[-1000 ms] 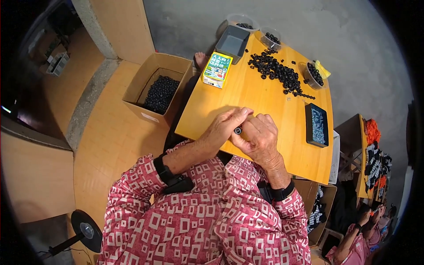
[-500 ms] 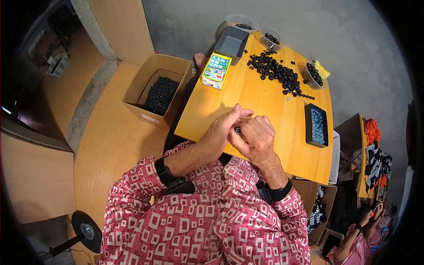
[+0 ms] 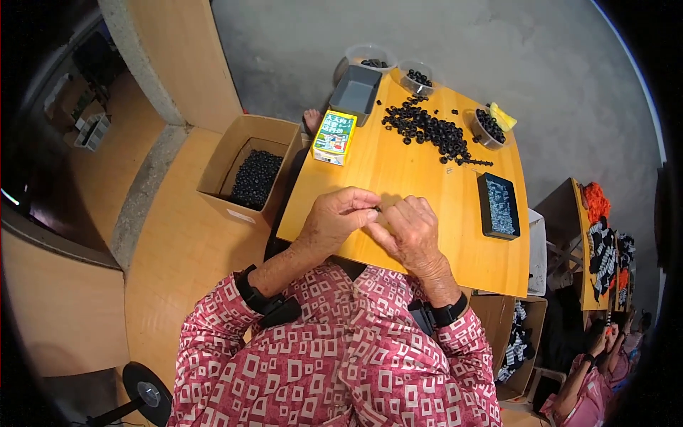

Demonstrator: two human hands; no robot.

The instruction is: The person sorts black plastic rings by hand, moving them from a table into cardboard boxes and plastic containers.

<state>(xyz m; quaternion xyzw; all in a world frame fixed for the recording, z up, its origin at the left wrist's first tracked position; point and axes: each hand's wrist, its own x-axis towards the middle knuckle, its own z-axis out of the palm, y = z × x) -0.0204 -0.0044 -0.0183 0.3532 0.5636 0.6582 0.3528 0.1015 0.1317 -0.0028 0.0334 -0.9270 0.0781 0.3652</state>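
Observation:
Above the near edge of the wooden table, my two hands nearly meet at the fingertips. My left hand (image 3: 340,215) is closed in a pinch on a small black round part (image 3: 376,208), of which only a sliver shows. My right hand (image 3: 410,231) is close beside it, its fingers curled; what they hold, if anything, is hidden. Farther back lies a loose heap of black ring-like parts (image 3: 430,132), with a row of them strung in a line (image 3: 475,162) at its near right end. A black tray (image 3: 499,206) of small bluish-silver pieces sits to the right.
A yellow-green carton (image 3: 334,137) and a grey bin (image 3: 355,93) stand along the table's left edge. Clear plastic tubs (image 3: 417,78) with black parts line the back; another (image 3: 489,129) is at right. Left of the table, a cardboard box (image 3: 213,174) holds many black parts. Another person (image 3: 580,388) works at lower right.
My hands have drawn slightly apart, the left turning with its fingertips now toward the right. The round end of the black part, visible before by my right fingers, is now mostly covered.

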